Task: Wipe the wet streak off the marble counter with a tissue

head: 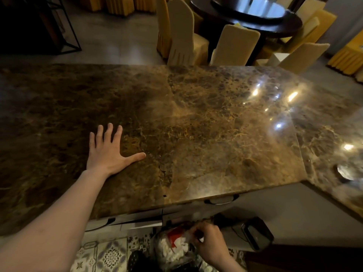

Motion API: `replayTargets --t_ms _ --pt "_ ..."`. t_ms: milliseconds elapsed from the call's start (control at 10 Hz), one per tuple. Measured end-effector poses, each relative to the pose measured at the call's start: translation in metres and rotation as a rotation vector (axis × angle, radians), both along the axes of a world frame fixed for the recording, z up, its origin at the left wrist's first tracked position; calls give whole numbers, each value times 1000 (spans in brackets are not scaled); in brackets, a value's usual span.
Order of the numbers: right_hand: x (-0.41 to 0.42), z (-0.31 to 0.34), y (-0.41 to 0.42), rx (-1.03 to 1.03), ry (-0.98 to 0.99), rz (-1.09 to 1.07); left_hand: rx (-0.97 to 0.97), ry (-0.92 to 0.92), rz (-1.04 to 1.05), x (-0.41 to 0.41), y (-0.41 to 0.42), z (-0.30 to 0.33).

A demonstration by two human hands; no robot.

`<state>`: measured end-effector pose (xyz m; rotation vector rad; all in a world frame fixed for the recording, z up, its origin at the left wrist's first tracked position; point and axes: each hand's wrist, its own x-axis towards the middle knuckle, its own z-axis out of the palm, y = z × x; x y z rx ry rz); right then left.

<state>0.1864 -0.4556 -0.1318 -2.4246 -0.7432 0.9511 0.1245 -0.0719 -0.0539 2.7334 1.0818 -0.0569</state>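
Head view looks down on a brown marble desk (196, 124) that fills the middle of the frame, glossy, with light glints toward the right side. No wet streak can be made out on the stone; the reflections make it hard to tell.

At the left centre, the left hand (108, 152) lies flat on the desk, palm down, fingers spread and thumb stretched out to the right. Its grip is fully open and has hold of nothing. The bare forearm runs down to the lower left corner of the frame.

At the bottom centre, below the near edge of the desk, the right hand (210, 244) reaches down over a clear bag (174, 250) of white crumpled tissue (167, 249) with a red scrap among it. The fingers are curled and pinched together at the bag's upper right, touching something white; whether this is tissue or the bag's film cannot be told from the blur.

Just right of that hand sits a dark boxy object (255, 236). Patterned floor tiles (110, 256) show at the lower left, beneath the bag.

In the upper right of the frame stand cream-covered chairs (182, 30) around a dark round table (255, 18).
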Motion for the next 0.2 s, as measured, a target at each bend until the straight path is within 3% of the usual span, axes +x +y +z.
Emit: replayTargets --t_ms 200 --pt "8 25 5 4 -29 6 -6 3 -10 -1 -2 5"
